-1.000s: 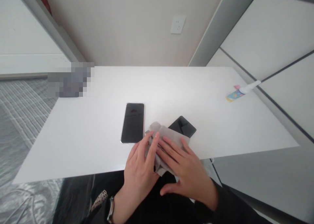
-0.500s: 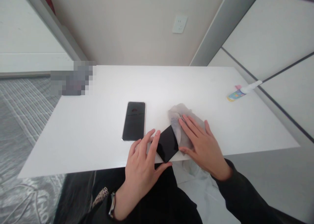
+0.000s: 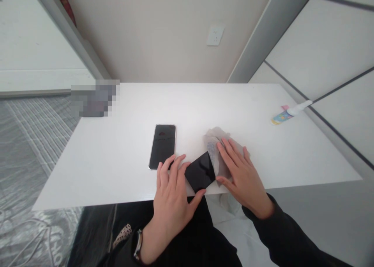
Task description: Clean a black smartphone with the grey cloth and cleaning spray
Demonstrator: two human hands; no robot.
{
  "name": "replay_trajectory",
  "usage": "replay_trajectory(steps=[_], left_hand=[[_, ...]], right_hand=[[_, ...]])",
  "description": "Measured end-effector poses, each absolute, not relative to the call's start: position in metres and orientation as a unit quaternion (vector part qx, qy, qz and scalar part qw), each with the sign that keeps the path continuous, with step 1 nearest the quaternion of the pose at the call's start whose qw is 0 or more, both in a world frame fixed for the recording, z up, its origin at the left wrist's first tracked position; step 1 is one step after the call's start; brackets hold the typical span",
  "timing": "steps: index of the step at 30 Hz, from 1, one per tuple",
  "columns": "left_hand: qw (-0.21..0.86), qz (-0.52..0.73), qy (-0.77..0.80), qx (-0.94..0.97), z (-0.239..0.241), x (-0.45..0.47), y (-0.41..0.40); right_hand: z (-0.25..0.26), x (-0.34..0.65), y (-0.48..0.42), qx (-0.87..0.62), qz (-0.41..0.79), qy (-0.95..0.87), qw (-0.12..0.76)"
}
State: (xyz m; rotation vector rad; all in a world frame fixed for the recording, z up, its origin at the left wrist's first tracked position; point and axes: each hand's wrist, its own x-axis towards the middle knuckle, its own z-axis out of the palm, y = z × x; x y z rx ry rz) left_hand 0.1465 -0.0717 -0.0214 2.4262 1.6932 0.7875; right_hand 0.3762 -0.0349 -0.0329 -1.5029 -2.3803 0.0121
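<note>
A glossy black phone-like slab [image 3: 200, 172] lies tilted near the table's front edge, its right end hidden under a grey cloth [image 3: 215, 136]. My left hand [image 3: 173, 193] holds the slab between index finger and thumb, at its left corner and lower edge; the other fingers are spread. My right hand [image 3: 241, 173] lies with outstretched fingers pressed on the cloth, its thumb beside the slab's right corner. Left of the slab, a phone in a clear case [image 3: 163, 144] lies screen up, its bottom edge close to my left fingertips.
A small spray bottle [image 3: 282, 117] with a coloured label and white top lies toward the right end of the white table [image 3: 102, 161]. At the back left corner is a blurred-out object [image 3: 99, 99]. The wall with a socket [image 3: 215, 35] rises behind the table.
The whole view has shifted slightly. My left thumb has slid up a little onto the slab's lower edge, and the left fingers sit nearer the cased phone. The right hand stays on the cloth.
</note>
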Motion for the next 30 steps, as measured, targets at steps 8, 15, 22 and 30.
replay_trajectory(steps=[8, 15, 22, 30], left_hand=[[-0.017, 0.365, 0.516, 0.775, -0.036, 0.146, -0.069], [-0.001, 0.347, 0.519, 0.781, -0.033, 0.144, -0.069], [-0.011, 0.37, 0.473, 0.799, -0.04, 0.141, -0.071], [0.011, 0.372, 0.479, 0.795, -0.036, 0.142, -0.071]], right_hand=[[-0.02, 0.333, -0.063, -0.385, -0.008, -0.9, 0.202], [-0.016, 0.346, -0.047, -0.462, -0.054, -0.849, 0.249], [-0.008, 0.338, -0.057, -0.335, -0.023, -0.914, 0.226], [-0.008, 0.34, -0.051, -0.403, -0.033, -0.88, 0.25]])
